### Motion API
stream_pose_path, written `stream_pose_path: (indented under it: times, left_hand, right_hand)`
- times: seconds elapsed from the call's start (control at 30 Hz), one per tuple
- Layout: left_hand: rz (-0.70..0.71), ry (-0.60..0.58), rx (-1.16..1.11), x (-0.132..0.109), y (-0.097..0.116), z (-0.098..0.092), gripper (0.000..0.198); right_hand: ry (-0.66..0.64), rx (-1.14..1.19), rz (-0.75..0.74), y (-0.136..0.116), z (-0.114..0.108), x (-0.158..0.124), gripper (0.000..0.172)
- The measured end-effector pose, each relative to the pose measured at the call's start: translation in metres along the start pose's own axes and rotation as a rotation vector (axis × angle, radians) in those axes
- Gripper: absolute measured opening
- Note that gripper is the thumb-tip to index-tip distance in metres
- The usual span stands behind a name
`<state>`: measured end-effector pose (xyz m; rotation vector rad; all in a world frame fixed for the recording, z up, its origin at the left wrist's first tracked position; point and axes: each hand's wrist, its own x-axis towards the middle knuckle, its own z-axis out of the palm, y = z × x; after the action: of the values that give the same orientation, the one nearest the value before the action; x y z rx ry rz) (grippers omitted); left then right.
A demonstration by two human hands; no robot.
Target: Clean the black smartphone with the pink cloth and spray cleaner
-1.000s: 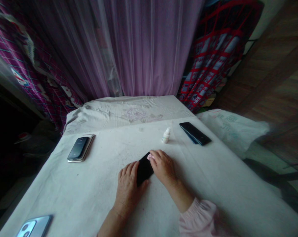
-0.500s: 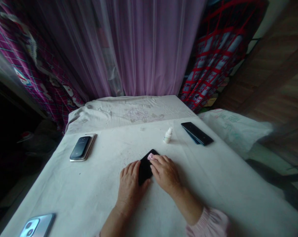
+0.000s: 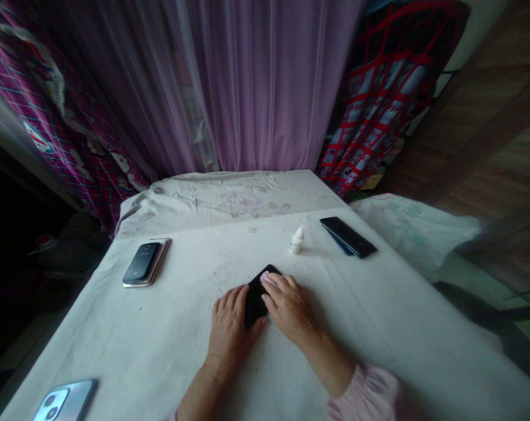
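Note:
A black smartphone (image 3: 256,298) lies flat on the white-covered table (image 3: 159,345), its near part between my hands. My left hand (image 3: 229,327) presses against its lower left edge, fingers spread. My right hand (image 3: 289,310) lies over its right side, pinching a small pink cloth (image 3: 268,279) against the face near the top edge. The fingers hide much of the phone. A pink sleeve (image 3: 368,394) covers my right wrist.
A small white dropper bottle (image 3: 296,240) stands beyond my hands. Nearby lie a black phone on a blue one (image 3: 348,237), a dark phone on a tan case (image 3: 141,264), and a silver phone (image 3: 65,401) at the near left edge. Curtains hang behind.
My right hand has shifted slightly over the phone, with the pink cloth staying near the top edge. My left hand and the phone stay about the same, and the view has moved a little.

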<state>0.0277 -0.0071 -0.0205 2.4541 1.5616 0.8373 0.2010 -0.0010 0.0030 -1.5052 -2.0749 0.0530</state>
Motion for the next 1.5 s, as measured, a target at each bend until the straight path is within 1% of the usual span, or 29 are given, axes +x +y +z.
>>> stream_pose_path:
  times: [0.17,0.3,0.53,0.7,0.97,1.17,1.27,1.5]
  left_hand:
    - [0.022,0.019,-0.003,0.0,0.0,0.0,0.054]
    - [0.03,0.017,0.006,0.001,0.001,-0.002,0.052]
    - [0.015,-0.001,0.007,0.0,-0.001,0.0,0.054]
    - [0.018,-0.003,0.018,0.0,-0.002,0.0,0.053]
    - [0.025,-0.012,0.03,0.001,-0.001,-0.001,0.055]
    - [0.014,-0.016,0.015,0.001,0.0,-0.002,0.054]
    - [0.015,-0.016,0.015,0.001,0.0,-0.002,0.053]
    - [0.008,-0.026,0.047,0.001,-0.001,0.0,0.054]
  right_hand:
    - [-0.018,0.026,-0.049,-0.007,-0.003,-0.002,0.031]
    - [-0.021,0.025,-0.031,-0.011,-0.003,-0.002,0.031]
    - [0.025,-0.051,0.076,0.0,0.0,0.001,0.032]
    - [0.031,-0.063,0.116,0.005,0.001,0.002,0.031]
    - [0.007,-0.025,0.073,-0.001,0.001,0.001,0.031]
    - [0.024,-0.041,0.125,0.004,0.0,0.003,0.031]
    - [0.041,-0.051,0.117,0.007,0.001,0.006,0.031]
    - [0.0,-0.039,0.105,0.009,0.004,0.014,0.03]
